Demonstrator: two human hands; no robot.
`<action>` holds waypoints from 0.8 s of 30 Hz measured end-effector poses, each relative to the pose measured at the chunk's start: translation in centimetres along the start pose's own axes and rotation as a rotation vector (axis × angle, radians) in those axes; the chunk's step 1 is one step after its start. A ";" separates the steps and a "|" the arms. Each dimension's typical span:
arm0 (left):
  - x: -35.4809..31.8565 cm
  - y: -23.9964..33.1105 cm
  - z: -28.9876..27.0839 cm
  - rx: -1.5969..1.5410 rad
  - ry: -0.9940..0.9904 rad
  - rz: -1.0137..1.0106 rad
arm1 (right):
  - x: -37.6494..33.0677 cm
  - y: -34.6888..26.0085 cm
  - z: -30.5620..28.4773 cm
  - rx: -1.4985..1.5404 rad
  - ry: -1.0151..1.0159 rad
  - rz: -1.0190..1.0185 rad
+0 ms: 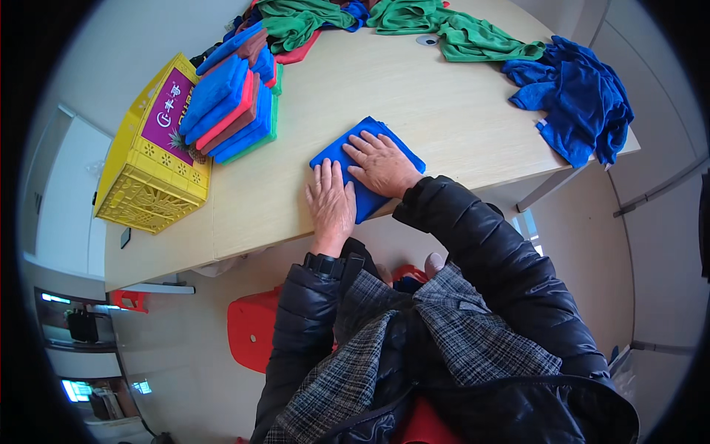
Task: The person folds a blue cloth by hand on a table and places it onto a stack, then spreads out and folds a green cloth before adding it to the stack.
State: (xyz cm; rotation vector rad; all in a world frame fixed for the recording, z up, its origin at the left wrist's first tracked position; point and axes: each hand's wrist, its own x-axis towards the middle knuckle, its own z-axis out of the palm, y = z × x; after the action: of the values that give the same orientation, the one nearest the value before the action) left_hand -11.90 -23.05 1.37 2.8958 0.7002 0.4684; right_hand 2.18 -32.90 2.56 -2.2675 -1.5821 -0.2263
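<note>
Stack of folded cloths [231,111] beside yellow crate [151,159].

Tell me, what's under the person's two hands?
A folded blue cloth lies flat on the wooden table. The left hand and right hand both press on it, palms down. The cloth's middle is covered by the hands, so only its edges show.

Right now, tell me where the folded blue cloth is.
In the head view, the folded blue cloth lies at the table's near edge, under the left hand and right hand, right of the stack of folded cloths.
</note>
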 end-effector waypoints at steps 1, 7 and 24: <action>0.1 0.1 0.1 0.000 -0.001 -0.002 | -0.1 0.3 0.3 -0.009 -0.004 0.022; -0.2 -1.3 -0.4 0.056 -0.005 -0.062 | 1.0 0.2 1.1 0.031 0.053 0.062; -0.9 0.3 -1.6 -0.146 0.102 -0.063 | 0.1 0.3 -1.1 -0.106 -0.024 0.101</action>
State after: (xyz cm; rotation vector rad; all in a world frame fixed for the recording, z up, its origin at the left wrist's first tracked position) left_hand -13.07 -23.65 2.69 2.7215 0.7355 0.6357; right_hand 2.54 -33.37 3.57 -2.4314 -1.4954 -0.2625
